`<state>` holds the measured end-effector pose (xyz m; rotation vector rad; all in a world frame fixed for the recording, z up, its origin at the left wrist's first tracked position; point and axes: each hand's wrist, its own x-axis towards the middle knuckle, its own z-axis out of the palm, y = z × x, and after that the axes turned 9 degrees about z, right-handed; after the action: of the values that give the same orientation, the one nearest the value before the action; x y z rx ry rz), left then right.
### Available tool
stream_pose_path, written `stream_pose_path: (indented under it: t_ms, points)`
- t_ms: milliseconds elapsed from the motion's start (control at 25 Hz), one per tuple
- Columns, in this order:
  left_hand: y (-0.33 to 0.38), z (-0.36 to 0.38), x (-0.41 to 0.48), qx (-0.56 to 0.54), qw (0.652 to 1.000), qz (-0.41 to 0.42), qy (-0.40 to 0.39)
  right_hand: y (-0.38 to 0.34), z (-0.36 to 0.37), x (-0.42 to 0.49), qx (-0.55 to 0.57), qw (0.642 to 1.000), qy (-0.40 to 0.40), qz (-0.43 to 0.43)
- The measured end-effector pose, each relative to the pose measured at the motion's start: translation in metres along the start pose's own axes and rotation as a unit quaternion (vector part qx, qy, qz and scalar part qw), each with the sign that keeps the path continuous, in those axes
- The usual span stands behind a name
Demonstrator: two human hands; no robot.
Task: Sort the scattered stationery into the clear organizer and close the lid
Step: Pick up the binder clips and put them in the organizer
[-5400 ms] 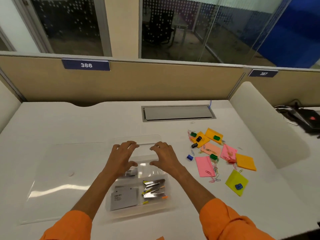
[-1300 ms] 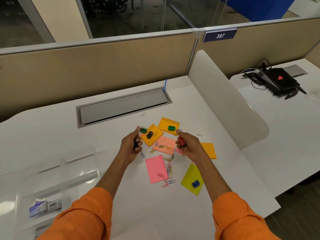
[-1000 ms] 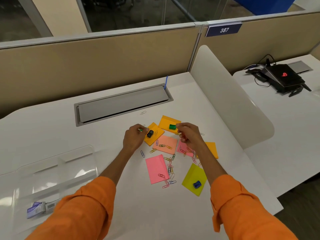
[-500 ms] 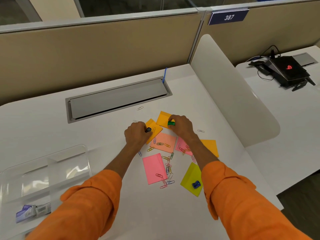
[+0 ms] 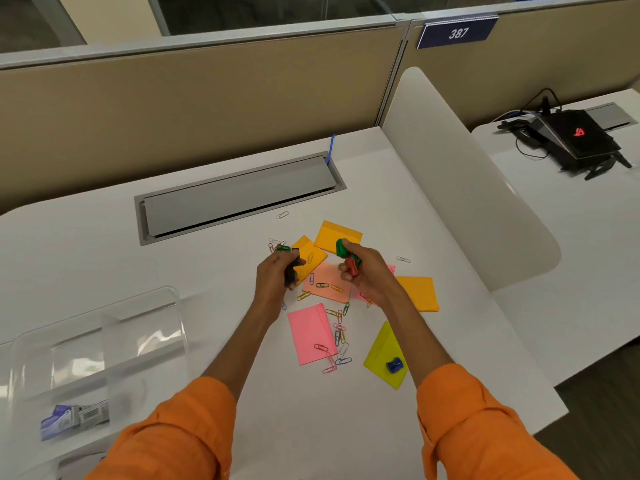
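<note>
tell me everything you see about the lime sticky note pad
The lime sticky note pad is a square stack of yellow-green paper lying flat on the white desk, turned corner-on, nearest of the coloured pads. A small blue sharpener sits on its near half. No hand touches it; the pink pad lies to its left.

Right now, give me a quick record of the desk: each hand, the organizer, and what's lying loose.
left hand: grips a black piece
right hand: grips a green piece and a red piece
organizer: clear, open, left of both hands
inside organizer: staple boxes
loose on desk: sticky notes, paper clips
blue piece: lies on the yellow note
</note>
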<state>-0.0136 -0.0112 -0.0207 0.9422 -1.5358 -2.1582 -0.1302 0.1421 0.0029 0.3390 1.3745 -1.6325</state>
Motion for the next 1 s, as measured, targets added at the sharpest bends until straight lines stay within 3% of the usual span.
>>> stream_pose_path:
  t_ms: [160, 360, 480, 600, 840, 1000]
  points:
    - [0.004, 0.000, -0.023, -0.158, 0.985, -0.056, -0.033, 0.016, 0.010, -0.027, 0.123, 0.989, -0.080, -0.003]
    - [0.009, -0.003, -0.047, -0.232, 0.969, -0.051, -0.074, 0.025, 0.015, -0.058, 0.137, 0.983, -0.114, -0.043]
    - [0.014, -0.002, -0.057, -0.264, 0.959, -0.076, -0.075, 0.028, 0.012, -0.071, 0.144, 0.983, -0.110, -0.036]
    - [0.017, 0.002, -0.066, -0.271, 0.953, -0.117, -0.062, 0.032, 0.004, -0.082, 0.134, 0.989, -0.058, -0.020]
    - [0.011, 0.009, -0.084, -0.206, 0.966, -0.147, -0.058, 0.042, -0.046, -0.116, -0.029, 0.993, 0.080, -0.080]
    - [0.003, 0.018, -0.100, -0.163, 0.971, -0.150, -0.092, 0.059, -0.091, -0.139, -0.303, 0.933, 0.161, -0.111]
